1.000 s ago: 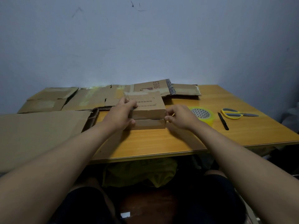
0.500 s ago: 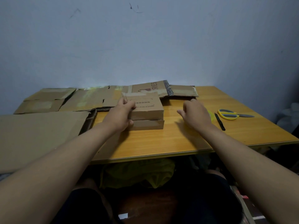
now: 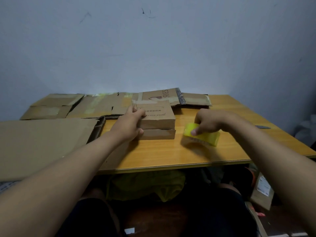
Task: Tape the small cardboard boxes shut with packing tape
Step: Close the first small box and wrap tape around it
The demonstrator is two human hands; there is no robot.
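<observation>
Head view: two small cardboard boxes, upper box stacked on lower box, sit mid-table; left hand grips the stack's left end, fingers over the top box, thumb against the lower one. Right hand, well apart from the left, pinches the yellow tape roll, blurred, just right of the stack. Flattened cardboard sheets lie behind and left.

Two boxes stacked on table, tape roll right.
</observation>
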